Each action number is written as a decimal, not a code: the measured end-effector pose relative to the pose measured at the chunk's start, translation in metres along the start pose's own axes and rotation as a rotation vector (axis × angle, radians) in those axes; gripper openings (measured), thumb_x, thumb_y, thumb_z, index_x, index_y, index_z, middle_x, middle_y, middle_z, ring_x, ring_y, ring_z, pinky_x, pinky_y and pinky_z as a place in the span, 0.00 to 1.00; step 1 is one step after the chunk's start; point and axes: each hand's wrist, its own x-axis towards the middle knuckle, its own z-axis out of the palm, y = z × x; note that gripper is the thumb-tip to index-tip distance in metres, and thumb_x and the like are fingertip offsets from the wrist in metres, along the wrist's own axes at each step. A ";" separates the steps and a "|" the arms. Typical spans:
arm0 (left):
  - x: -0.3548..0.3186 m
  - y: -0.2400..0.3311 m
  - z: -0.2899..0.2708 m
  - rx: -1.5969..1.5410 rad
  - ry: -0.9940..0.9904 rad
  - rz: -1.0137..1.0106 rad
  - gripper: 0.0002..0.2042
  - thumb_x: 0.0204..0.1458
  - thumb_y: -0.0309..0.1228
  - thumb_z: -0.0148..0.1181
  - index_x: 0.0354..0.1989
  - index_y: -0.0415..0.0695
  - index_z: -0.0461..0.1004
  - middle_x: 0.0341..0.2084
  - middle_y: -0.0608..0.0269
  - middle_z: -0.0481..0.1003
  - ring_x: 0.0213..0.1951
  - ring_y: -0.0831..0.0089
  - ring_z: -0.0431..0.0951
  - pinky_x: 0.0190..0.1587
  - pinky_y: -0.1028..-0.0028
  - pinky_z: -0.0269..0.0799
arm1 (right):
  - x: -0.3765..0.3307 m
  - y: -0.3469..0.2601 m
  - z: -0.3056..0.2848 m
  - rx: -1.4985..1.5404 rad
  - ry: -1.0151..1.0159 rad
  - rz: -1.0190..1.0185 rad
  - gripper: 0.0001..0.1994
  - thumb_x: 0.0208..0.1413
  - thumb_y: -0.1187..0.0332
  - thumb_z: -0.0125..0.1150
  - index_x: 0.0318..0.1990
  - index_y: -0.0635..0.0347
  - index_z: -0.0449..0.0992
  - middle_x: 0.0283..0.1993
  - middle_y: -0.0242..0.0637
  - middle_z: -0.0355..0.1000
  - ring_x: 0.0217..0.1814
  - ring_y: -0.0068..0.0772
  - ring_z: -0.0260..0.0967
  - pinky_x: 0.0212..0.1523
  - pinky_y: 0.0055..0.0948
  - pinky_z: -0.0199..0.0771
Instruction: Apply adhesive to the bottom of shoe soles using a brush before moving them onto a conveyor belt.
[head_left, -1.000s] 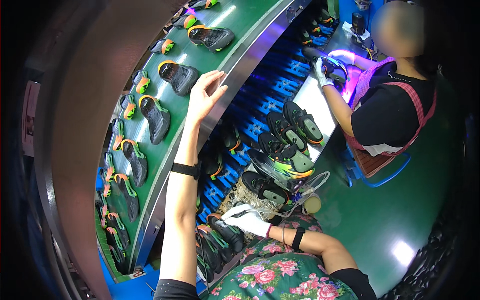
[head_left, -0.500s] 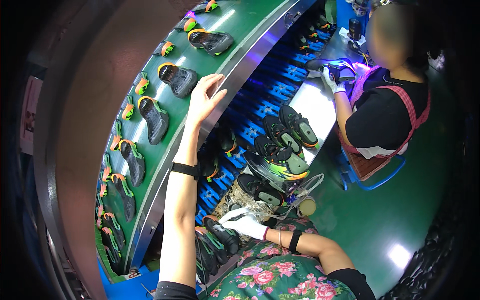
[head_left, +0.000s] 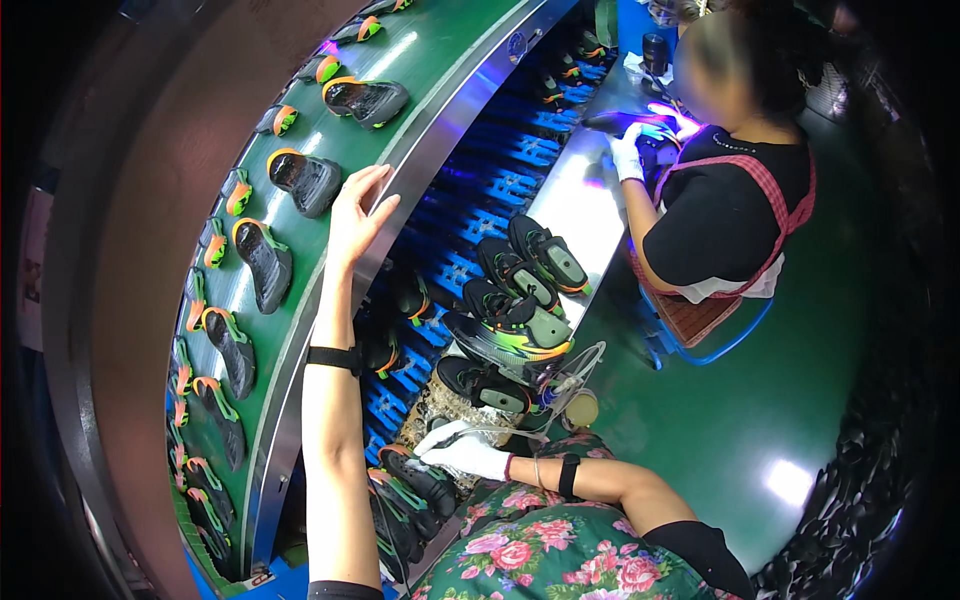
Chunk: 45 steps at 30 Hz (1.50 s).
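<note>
My bare left hand [head_left: 358,220] is held out over the metal rim [head_left: 410,165] of a green conveyor belt, fingers apart and holding nothing. The nearest thing to it is a dark shoe sole [head_left: 303,182] with an orange edge, lying on the belt. My right hand [head_left: 468,453], in a white glove, is closed low down in front of my flowered apron. A thin clear tube [head_left: 505,430] runs up to it; what the fingers grip is mostly hidden. Just beside its fingertips is a black sole [head_left: 425,482], with more soles [head_left: 392,520] stacked close by.
Several finished black shoes [head_left: 515,318] lie on a shelf to the right of a blue-slatted rack [head_left: 480,225]. A small round jar [head_left: 581,409] stands near my right wrist. Beyond, a co-worker [head_left: 740,210] sits holding a shoe [head_left: 655,148] under purple light.
The whole view has swung, so most things sit further left in it. My hands keep nearly the same places beside the soles. The co-worker's shoe has shifted a little under brighter purple light.
</note>
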 end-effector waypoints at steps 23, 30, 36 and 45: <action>-0.003 -0.004 -0.003 -0.016 -0.002 0.000 0.24 0.46 0.30 0.69 0.54 0.42 0.76 0.54 0.52 0.74 0.56 0.59 0.74 0.61 0.67 0.67 | 0.005 -0.001 0.001 0.045 0.012 -0.028 0.07 0.50 0.74 0.68 0.37 0.62 0.84 0.34 0.34 0.81 0.36 0.24 0.76 0.39 0.24 0.77; -0.002 -0.008 -0.001 -0.044 0.004 -0.001 0.24 0.46 0.29 0.70 0.54 0.41 0.76 0.54 0.52 0.74 0.56 0.60 0.74 0.61 0.67 0.67 | 0.005 0.007 0.004 0.080 0.037 -0.074 0.07 0.49 0.74 0.68 0.37 0.63 0.83 0.34 0.34 0.81 0.36 0.25 0.77 0.39 0.24 0.77; -0.001 0.000 -0.001 -0.015 -0.020 -0.024 0.22 0.49 0.27 0.67 0.55 0.41 0.76 0.55 0.55 0.74 0.59 0.64 0.73 0.63 0.68 0.64 | 0.005 0.009 0.002 0.033 0.046 -0.129 0.07 0.49 0.74 0.67 0.37 0.62 0.84 0.34 0.35 0.81 0.35 0.25 0.77 0.40 0.25 0.77; -0.002 -0.001 -0.001 -0.077 0.002 -0.006 0.23 0.48 0.27 0.69 0.55 0.40 0.76 0.54 0.53 0.73 0.56 0.64 0.75 0.61 0.70 0.68 | -0.002 -0.003 0.006 -0.004 0.065 -0.089 0.07 0.49 0.74 0.67 0.36 0.62 0.84 0.33 0.34 0.81 0.35 0.25 0.77 0.40 0.24 0.77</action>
